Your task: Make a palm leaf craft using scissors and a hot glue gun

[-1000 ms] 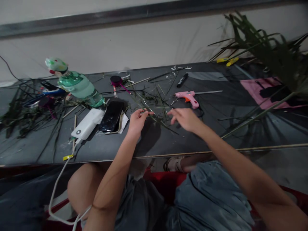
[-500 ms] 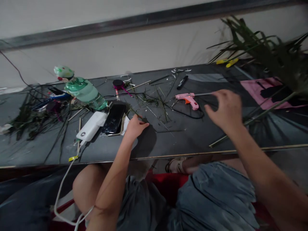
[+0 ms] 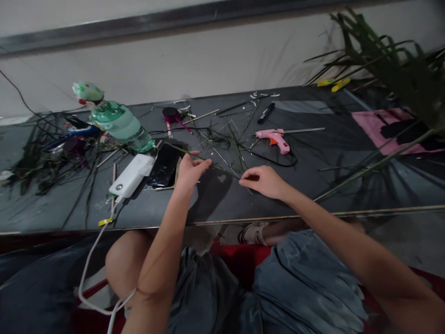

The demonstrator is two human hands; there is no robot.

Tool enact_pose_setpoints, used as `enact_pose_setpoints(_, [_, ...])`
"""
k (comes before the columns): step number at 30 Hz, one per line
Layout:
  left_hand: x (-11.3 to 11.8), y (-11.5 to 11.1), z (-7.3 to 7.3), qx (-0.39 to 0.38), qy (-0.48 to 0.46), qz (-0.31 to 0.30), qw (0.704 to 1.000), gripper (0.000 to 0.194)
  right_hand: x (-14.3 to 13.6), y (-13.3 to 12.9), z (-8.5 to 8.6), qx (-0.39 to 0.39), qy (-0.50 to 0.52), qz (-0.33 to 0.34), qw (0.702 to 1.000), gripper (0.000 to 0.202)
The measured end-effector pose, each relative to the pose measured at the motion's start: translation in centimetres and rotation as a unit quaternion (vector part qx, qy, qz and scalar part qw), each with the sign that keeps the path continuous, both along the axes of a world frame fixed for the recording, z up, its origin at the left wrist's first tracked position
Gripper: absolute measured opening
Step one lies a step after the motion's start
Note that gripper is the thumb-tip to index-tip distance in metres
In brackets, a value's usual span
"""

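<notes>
A thin green leaf strip [image 3: 224,171] runs slantwise over the dark table. My left hand [image 3: 190,170] is closed on it, thumb and fingers pinching it beside the black phone [image 3: 164,168]. At the strip's right end, the fingertips of my right hand [image 3: 267,182] are pinched together on it. Beyond my right hand lies a pink glue gun [image 3: 274,138] with an orange trigger, a clear glue stick [image 3: 306,130] sticking out of its back. Loose leaf scraps [image 3: 219,138] are scattered behind both hands.
Left of the phone are a white power bank [image 3: 132,175] with a cable and a leaning green bottle [image 3: 121,123]. A black marker [image 3: 266,113] lies at the back. Palm leaves [image 3: 385,69], yellow-handled scissors [image 3: 333,84] and a pink cloth [image 3: 368,127] occupy the right side.
My right hand has come left and down from behind the glue gun to the strip's end, its fingers closing. My left hand has lifted slightly, with the strip now stretching between both hands.
</notes>
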State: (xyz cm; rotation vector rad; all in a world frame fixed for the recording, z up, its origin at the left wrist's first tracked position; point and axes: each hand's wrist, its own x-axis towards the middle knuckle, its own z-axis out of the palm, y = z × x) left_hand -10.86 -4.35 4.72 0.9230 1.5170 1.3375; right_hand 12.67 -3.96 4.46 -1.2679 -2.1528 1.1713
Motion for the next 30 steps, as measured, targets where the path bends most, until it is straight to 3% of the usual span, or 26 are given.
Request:
enact_pose_setpoints(4, [1.1,-0.7,0.8,-0.007,-0.1,-0.16,0.982,0.04,-0.1,0.3,-0.1,-0.035,0.118,0.005,0.992,0.03])
enact_pose_setpoints(7, [1.9,-1.3,1.0,0.009,-0.091,-0.196,0.976,0.03,0.0,0.3,0.4,-0.006,0.107,0.014,0.994,0.028])
enact_pose_setpoints(10, [2.6,-1.4,1.0,0.065,-0.066,-0.168,0.981,0.021,0.1,0.4,1.1,0.001,0.079,0.023,0.997,0.027])
enact_pose_setpoints(12, [2.7,-1.3,1.0,0.094,-0.043,-0.133,0.986,0.016,0.0,0.4,1.4,-0.04,0.08,0.035,0.995,0.032])
enact_pose_setpoints(15, [2.1,-0.8,0.6,0.076,0.032,-0.075,0.994,0.009,-0.3,0.3,1.3,-0.094,0.046,0.022,0.994,0.041])
enact_pose_setpoints(19, [0.9,-0.8,-1.1,-0.006,0.238,0.015,0.971,0.013,-1.1,-0.2,0.4,0.065,-0.134,-0.081,0.986,0.029])
enact_pose_setpoints(22, [1.0,-1.8,-1.7,-0.012,0.312,0.081,0.947,0.033,-2.1,-0.9,0.6,0.116,-0.258,-0.08,0.956,0.02])
enact_pose_setpoints(24, [1.4,-2.6,-1.4,-0.03,0.344,0.099,0.933,0.04,-2.8,-1.1,1.3,0.122,-0.32,-0.071,0.937,0.023])
enact_pose_setpoints(27, [1.9,-3.8,-0.3,-0.037,0.413,0.074,0.907,0.02,-3.8,-0.7,2.6,0.112,-0.381,-0.039,0.917,0.024])
enact_pose_setpoints(30, [1.8,-4.6,0.3,0.063,0.463,-0.055,0.882,0.011,-4.7,0.3,3.5,0.082,-0.403,-0.002,0.911,0.029])
